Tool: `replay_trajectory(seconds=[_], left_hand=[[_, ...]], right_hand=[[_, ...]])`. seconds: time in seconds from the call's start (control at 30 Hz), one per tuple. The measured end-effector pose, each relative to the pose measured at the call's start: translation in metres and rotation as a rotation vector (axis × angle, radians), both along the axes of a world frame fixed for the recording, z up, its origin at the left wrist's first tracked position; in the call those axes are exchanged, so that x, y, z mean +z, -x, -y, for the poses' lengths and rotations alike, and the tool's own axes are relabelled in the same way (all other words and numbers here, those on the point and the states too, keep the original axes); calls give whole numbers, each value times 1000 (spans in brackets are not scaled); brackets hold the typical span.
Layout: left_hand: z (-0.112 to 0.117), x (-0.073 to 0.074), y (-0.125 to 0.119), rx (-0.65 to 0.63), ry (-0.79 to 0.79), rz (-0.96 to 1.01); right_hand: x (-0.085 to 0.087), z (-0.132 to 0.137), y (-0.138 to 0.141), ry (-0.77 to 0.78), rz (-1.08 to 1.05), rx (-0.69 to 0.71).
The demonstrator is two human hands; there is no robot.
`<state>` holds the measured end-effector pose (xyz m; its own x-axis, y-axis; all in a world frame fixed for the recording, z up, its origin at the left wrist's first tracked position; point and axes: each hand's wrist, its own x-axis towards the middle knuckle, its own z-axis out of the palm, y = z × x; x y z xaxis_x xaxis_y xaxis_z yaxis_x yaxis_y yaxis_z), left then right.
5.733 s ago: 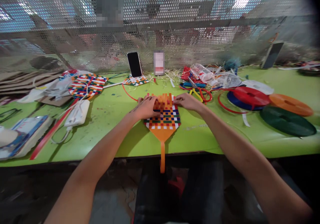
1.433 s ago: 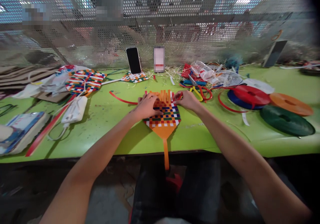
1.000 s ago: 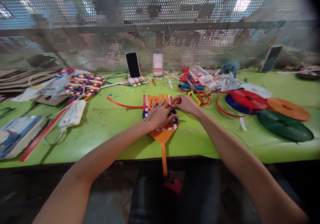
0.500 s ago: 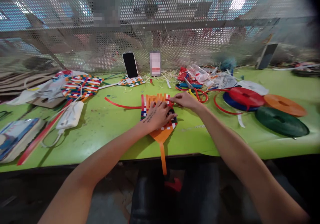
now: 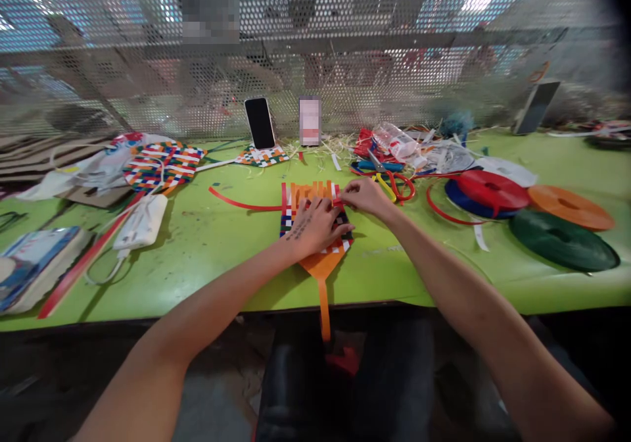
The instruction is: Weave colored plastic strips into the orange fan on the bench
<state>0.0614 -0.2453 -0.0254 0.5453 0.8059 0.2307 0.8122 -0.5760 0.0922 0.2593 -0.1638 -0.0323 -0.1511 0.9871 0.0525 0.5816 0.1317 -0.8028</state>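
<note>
A partly woven hand fan (image 5: 315, 266) of orange, white, blue, green and red strips lies on the green table, its orange handle hanging past the front edge. My left hand (image 5: 318, 226) rests flat on the weave with the fingers spread, covering much of it. At the upper right edge of the weave, my right hand (image 5: 367, 195) has thumb and forefinger pinched on a red strip (image 5: 246, 205). That strip's long tail curves out to the left over the table. The part of the strip beneath my left hand is hidden.
Scissors (image 5: 394, 180) with red handles lie beyond my right hand. Strip rolls, including a green roll (image 5: 562, 239), are on the right. Two phones stand at the back, one a black-screened phone (image 5: 259, 122). A finished woven piece (image 5: 165, 166) and a white power strip (image 5: 142, 221) are left.
The view has shifted slightly, so the table things sit a little higher and further right. Both hands stay at nearly the same places on the fan.
</note>
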Motion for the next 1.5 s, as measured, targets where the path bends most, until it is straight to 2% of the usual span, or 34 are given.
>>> replay_trajectory(seconds=[0.1,0.27,0.47,0.73,1.27,1.5], left_hand=[[0,0,0,0,8,8],[1,0,2,15,24,18],[5,-1,3,62,4,24],[6,0,5,64,18,-5],[9,2,6,94,42,0],[11,5,7,74,59,3]], right_hand=[[0,-1,0,0,22,1],[-7,-8,-3,-31,53,91],[-10,-9,-2,-78,49,102],[-9,-9,-1,-15,-31,125],[-4,2,19,-30,85,-32],[-4,4,21,-54,79,-25]])
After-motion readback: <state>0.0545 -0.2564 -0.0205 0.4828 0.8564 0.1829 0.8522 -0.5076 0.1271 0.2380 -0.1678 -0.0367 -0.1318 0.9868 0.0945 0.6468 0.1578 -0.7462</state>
